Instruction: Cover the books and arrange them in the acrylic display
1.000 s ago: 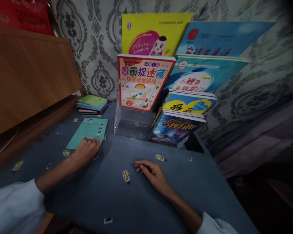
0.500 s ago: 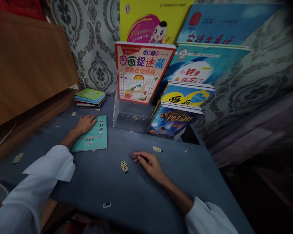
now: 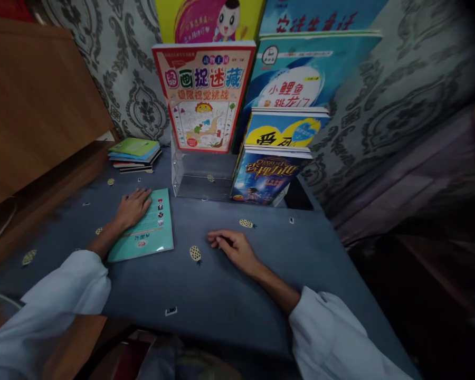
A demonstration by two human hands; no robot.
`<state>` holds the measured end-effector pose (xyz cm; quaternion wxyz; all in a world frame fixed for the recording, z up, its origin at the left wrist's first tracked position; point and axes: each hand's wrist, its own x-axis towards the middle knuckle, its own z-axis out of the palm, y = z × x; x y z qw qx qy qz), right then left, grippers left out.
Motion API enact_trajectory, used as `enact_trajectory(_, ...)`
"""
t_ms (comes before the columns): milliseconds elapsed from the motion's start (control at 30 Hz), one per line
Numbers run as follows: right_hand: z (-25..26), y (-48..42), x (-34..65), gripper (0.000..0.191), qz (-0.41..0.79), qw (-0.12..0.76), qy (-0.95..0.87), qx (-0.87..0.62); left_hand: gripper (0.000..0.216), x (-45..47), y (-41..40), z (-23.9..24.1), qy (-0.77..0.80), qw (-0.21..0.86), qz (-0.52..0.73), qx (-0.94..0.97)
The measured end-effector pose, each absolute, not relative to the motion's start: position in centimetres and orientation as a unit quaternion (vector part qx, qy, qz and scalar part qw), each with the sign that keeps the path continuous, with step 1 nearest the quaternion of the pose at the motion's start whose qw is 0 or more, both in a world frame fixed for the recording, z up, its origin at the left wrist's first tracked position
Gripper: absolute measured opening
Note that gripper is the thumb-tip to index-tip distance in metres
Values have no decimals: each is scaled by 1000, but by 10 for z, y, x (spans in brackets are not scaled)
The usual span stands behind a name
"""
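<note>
A teal book (image 3: 158, 221) lies closed on the dark table, its printed text upside down to me. My left hand (image 3: 133, 207) rests palm down on its far left part, fingers stretched out. To the right, my right hand (image 3: 234, 248) lies on the tablecloth with fingers loosely bent and nothing visible in it. Beyond the hands stands a clear tiered book stand (image 3: 177, 174). It holds a red-bordered picture book (image 3: 206, 100) on the left and a dark blue book (image 3: 263, 177) at the front right.
A small stack of books (image 3: 134, 153) sits at the back left, near a wooden panel (image 3: 35, 100). More upright books, including a turquoise one (image 3: 296, 68) and a yellow-green one (image 3: 253, 21), rise at the back against patterned wall covering. A white cable (image 3: 2, 293) hangs at the left.
The teal book has slid slightly toward me and to the right across the cloth, with my left hand on it. My right hand stays on the table. The whole view has shifted a little.
</note>
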<state>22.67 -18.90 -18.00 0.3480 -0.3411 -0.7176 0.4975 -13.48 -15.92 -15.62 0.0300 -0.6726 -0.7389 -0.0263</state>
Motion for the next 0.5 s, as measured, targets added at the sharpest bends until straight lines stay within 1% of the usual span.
enact_trajectory(267,-178,-193,229,31,451,350,-745,-346,55,-105,-190,-160,-729,51,-28,-682)
enact_trajectory(400,-176,-195,229,30,391,354,-772,-353,54,-81,-203,-159,-716,53,-23,-696)
enact_trajectory(500,-177,-194,230,30,353,374,-787,-341,53,-59,-209,-160,-697,55,-28,-715)
